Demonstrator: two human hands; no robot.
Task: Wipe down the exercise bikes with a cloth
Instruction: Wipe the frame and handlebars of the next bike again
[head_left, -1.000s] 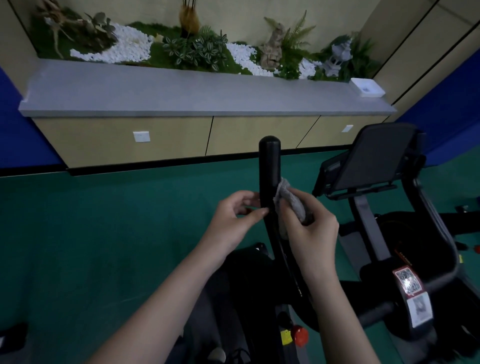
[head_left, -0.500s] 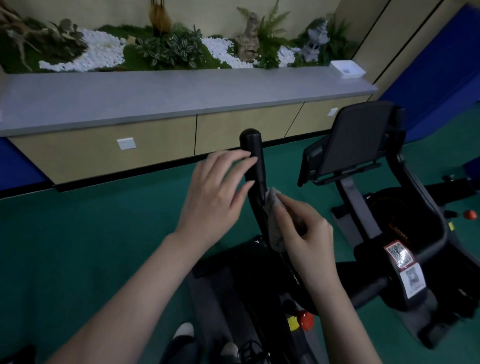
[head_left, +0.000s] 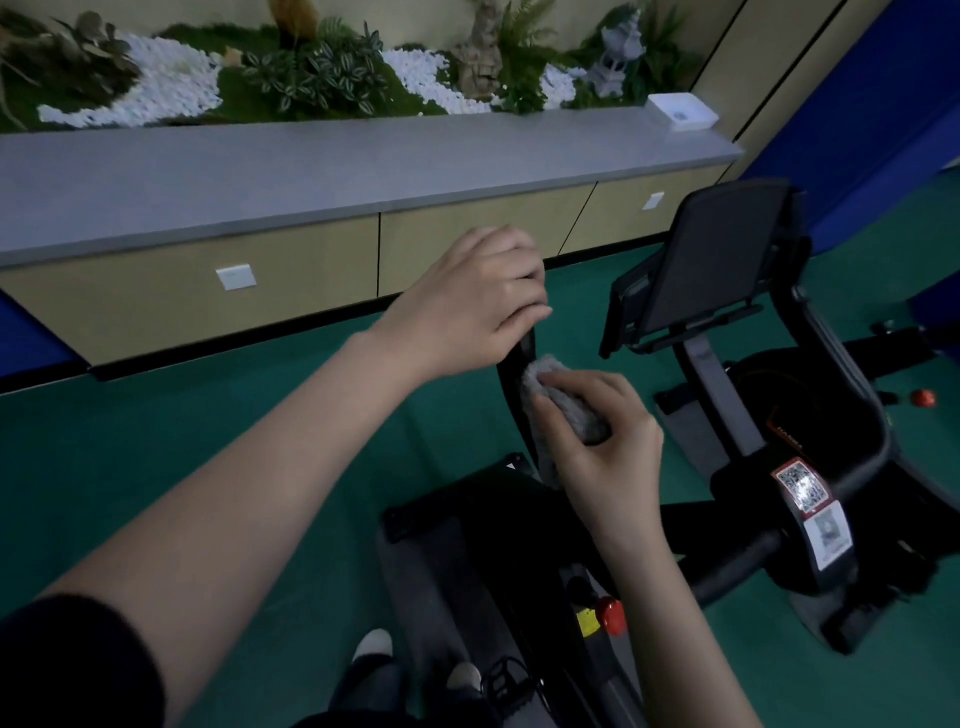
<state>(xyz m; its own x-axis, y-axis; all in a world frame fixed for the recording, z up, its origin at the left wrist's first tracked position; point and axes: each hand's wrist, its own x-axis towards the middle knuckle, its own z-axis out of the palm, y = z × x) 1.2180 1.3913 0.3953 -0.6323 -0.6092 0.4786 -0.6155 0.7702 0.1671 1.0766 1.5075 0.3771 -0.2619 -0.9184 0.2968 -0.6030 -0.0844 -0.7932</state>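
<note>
Mostly the black handlebar post (head_left: 522, 358) is hidden, because the left hand (head_left: 467, 301) closes over its top and the right hand (head_left: 605, 441) presses a bunched grey cloth (head_left: 540, 384) on it below.

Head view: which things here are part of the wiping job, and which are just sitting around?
Part of the job:
cloth in right hand
black handlebar post, top gripped by left hand
second bike

Just around:
white tray
planter
grey counter
</note>
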